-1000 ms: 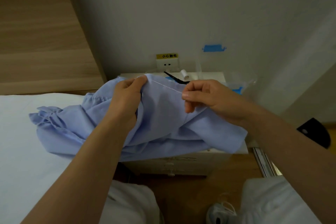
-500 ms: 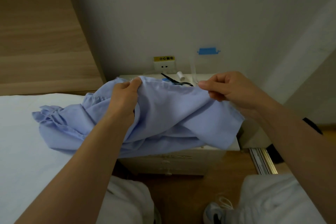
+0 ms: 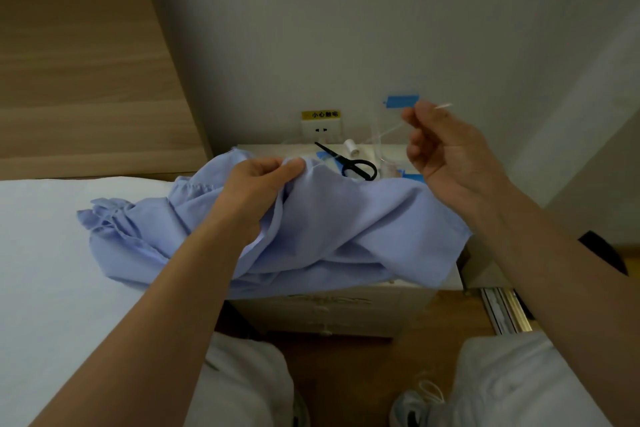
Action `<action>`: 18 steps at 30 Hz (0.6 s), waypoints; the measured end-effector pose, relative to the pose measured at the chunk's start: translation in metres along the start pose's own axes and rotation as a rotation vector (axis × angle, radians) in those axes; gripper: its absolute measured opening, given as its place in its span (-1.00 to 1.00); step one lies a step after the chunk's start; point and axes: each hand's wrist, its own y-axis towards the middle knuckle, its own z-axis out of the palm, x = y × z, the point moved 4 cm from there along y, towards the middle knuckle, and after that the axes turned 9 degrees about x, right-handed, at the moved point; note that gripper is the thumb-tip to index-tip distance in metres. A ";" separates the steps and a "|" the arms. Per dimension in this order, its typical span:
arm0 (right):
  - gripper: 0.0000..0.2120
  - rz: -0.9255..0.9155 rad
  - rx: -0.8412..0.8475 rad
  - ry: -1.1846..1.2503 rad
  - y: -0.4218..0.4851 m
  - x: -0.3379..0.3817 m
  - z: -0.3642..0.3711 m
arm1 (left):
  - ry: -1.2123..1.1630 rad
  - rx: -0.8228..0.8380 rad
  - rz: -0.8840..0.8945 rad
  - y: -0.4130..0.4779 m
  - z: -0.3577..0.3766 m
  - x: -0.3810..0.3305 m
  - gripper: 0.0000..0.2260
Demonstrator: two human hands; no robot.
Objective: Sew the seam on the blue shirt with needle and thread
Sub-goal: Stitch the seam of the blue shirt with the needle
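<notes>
**Needle raised on the right, shirt held on the left**

Our right hand [image 3: 446,156] is lifted above the cloth, in front of the wall. Its thumb and forefinger pinch the needle [image 3: 444,106], which shows only as a pale, blurred sliver poking out past the fingertips. The other fingers curl loosely toward the palm. A faint thread [image 3: 389,131] slants down and to the left from those fingers toward the cloth; we cannot follow it all the way.

Our left hand [image 3: 256,184] sits lower and to the left. It grips a raised fold of the blue shirt [image 3: 346,218], with the thumb on top of the edge and the fingers tucked under it.

The shirt lies bunched across the tabletop [image 3: 270,148] of a pale bedside cabinet [image 3: 329,312]. One part hangs over the cabinet's front edge, and the gathered part on the left spills onto the bed [image 3: 52,253], which is covered in white.

Behind the shirt, black scissors [image 3: 355,165] lie on the tabletop with their blades pointing toward the wall. A small white spool [image 3: 351,147] stands just beside them.

Above these a white socket [image 3: 322,130] with a yellow label [image 3: 320,114] is fixed low on the grey wall [image 3: 346,28]. A strip of blue tape [image 3: 401,101] sticks to the wall just left of the right hand's fingertips.

A light wooden headboard [image 3: 86,62] rises at the left behind the bed. A brown wooden floor [image 3: 346,374] shows below, between our knees in pale trousers.
</notes>
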 end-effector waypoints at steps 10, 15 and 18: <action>-0.80 -0.069 0.435 -0.792 -0.012 -0.041 0.053 | 0.041 0.029 0.055 -0.007 0.000 -0.003 -0.65; -0.80 -0.149 0.470 -0.932 -0.014 -0.046 0.053 | -0.017 0.086 0.036 -0.004 -0.003 -0.001 -0.69; -0.79 -0.156 0.494 -0.966 -0.015 -0.044 0.049 | -0.007 0.134 0.040 -0.004 -0.003 -0.002 -0.54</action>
